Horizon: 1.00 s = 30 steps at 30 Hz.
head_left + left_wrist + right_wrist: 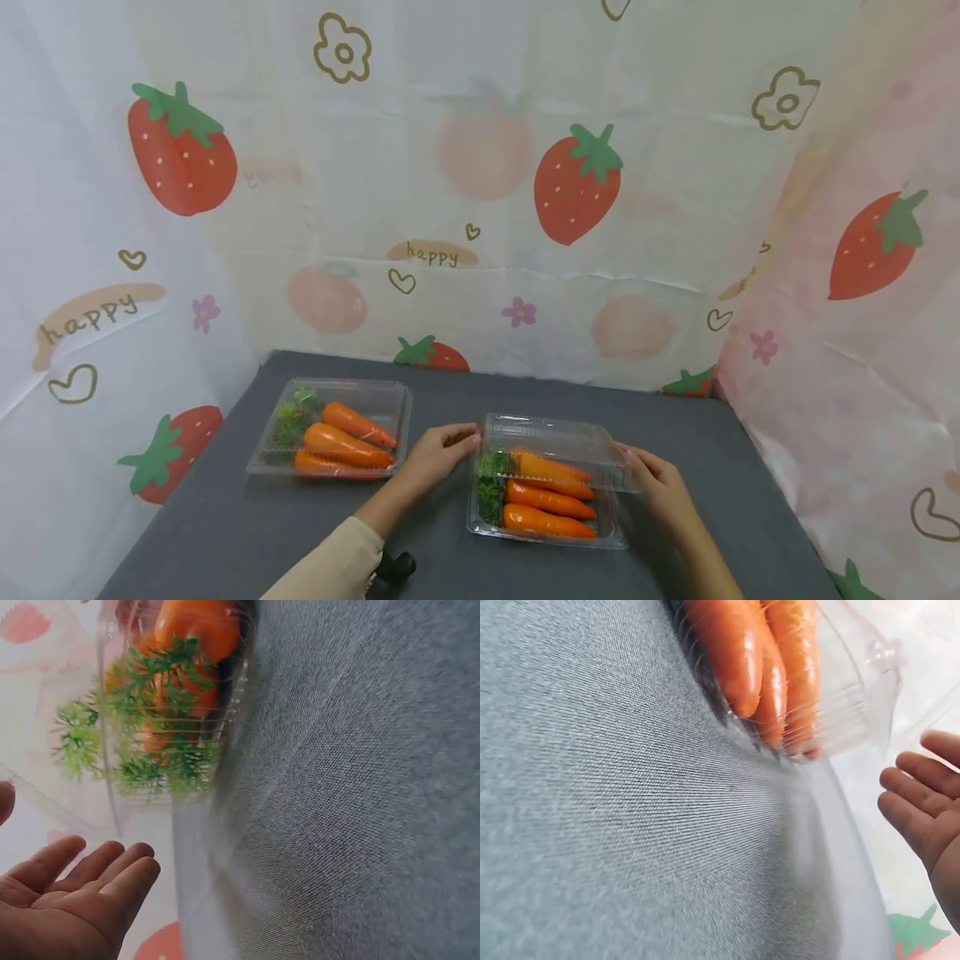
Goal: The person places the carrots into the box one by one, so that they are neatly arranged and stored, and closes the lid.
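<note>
A clear plastic clamshell box holds several orange carrots with green leafy tops at its left end. Its transparent lid stands partly raised, tilted over the rear carrots. At the lid's left edge is my left hand, its fingers extended and slightly spread in the left wrist view. My right hand is at the lid's right side, fingers stretched toward the clear plastic in the right wrist view. Carrot tips point toward the right hand.
A second clear box, with several carrots and green tops inside, sits to the left on the dark grey table. Strawberry-printed curtains enclose the back and both sides. A black object is by the left sleeve.
</note>
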Motion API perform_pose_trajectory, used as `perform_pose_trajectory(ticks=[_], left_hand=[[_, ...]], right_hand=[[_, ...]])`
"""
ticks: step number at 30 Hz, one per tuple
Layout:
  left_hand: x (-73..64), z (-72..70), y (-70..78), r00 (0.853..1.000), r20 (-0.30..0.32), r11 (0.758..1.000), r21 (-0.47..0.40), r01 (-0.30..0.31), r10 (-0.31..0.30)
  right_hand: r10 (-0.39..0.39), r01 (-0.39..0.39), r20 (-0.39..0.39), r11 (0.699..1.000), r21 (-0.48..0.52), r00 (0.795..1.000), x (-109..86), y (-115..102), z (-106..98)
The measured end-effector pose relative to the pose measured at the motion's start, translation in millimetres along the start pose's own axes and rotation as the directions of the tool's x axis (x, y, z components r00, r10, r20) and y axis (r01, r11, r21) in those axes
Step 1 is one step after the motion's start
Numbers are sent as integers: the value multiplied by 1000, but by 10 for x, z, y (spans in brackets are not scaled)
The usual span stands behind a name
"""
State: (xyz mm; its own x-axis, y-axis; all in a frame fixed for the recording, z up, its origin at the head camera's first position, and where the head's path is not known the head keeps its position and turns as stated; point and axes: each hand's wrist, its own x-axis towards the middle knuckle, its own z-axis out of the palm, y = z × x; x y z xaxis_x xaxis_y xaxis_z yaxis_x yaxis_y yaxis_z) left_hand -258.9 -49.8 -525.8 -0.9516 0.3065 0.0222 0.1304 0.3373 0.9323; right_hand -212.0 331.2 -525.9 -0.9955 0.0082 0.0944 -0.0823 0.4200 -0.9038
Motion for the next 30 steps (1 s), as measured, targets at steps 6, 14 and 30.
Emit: perform_pose_trajectory(ticks=[6, 14, 30], left_hand=[[-144, -35, 85, 998, 66, 999, 29, -13, 11], [-297, -74, 185, 991, 131, 1000, 17, -21, 18], [-418, -54, 217, 978, 206, 984, 169, -61, 25]], right_hand=[[-15, 16, 15, 999, -39, 1000, -107, -50, -55], [-37, 45, 99, 996, -74, 994, -259, -117, -114], [-92, 55, 296, 990, 131, 951, -367, -118, -93]])
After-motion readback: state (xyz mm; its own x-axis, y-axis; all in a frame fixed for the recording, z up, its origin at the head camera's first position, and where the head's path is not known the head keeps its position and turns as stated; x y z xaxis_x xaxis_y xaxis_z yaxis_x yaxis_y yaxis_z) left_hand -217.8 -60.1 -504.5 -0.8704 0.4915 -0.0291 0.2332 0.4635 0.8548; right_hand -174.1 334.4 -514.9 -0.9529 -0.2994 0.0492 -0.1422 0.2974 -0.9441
